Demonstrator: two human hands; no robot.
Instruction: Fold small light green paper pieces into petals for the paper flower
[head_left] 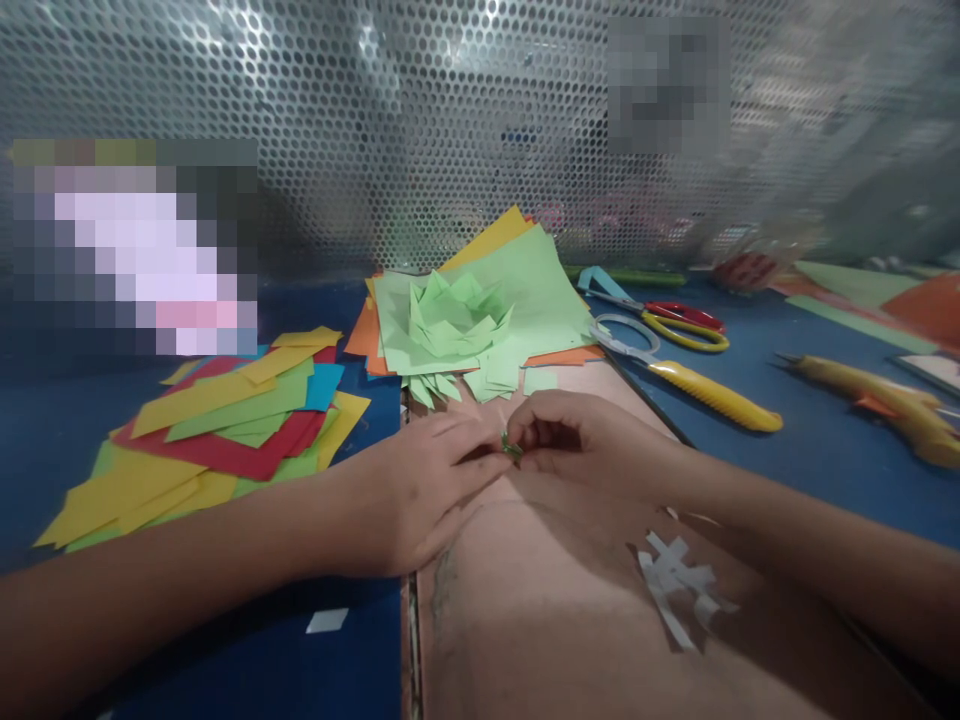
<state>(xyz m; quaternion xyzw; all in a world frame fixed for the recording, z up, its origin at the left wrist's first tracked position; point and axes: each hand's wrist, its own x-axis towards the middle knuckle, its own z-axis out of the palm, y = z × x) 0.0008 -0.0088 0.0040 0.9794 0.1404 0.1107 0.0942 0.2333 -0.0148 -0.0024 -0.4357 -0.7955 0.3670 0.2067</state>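
Between the fingertips of both hands is a small folded piece of green paper (511, 449), mostly covered by the fingers. My left hand (420, 490) rests on the board (525, 620), its thumb and fingers closed at the paper's left side. From the right, my right hand (574, 435) pinches the same piece, with its fingers curled. Just beyond the hands lie small light green paper pieces (495, 372) and a group of folded green points (431, 388). Behind them a ring of folded green paper (459, 315) stands on green sheets (555, 290).
Yellow, red, green and blue paper strips (225, 410) are piled at left. On the right lie yellow-handled pliers-like tools (862, 395), a yellow-handled cutter (712, 395) and red-and-yellow scissors (686, 325). White paper scraps (679, 580) lie near my right forearm. A perforated metal panel (337, 120) stands behind.
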